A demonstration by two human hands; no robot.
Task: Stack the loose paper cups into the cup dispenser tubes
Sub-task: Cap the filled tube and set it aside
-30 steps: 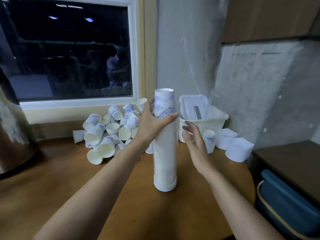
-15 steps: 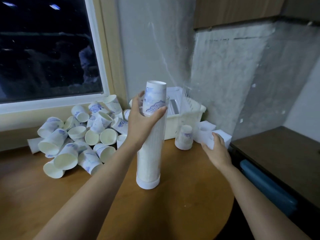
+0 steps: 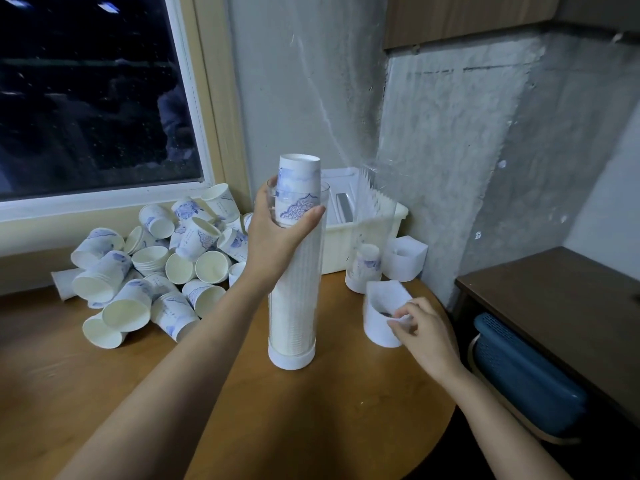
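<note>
A clear dispenser tube [image 3: 294, 306] stands upright on the round wooden table [image 3: 242, 410], packed with stacked cups. The topmost cup [image 3: 298, 174] pokes out above its rim. My left hand [image 3: 277, 233] grips the tube near its top. My right hand [image 3: 424, 332] pinches the rim of a white cap [image 3: 379, 317] that lies on the table to the right of the tube. A heap of loose white-and-blue paper cups [image 3: 156, 268] lies to the left under the window. A second clear tube [image 3: 370, 244] with few cups in it stands at the back right.
A white plastic basket [image 3: 349, 237] sits against the wall behind the tubes. Another white cap [image 3: 403, 258] rests beside it. A dark side table [image 3: 561, 306] with a blue bin [image 3: 526, 379] underneath stands to the right, past the table's edge.
My right hand has gone from beside the tube to the right and taken hold of the white cap. The view has swung to the right. My left hand stays on the tube.
</note>
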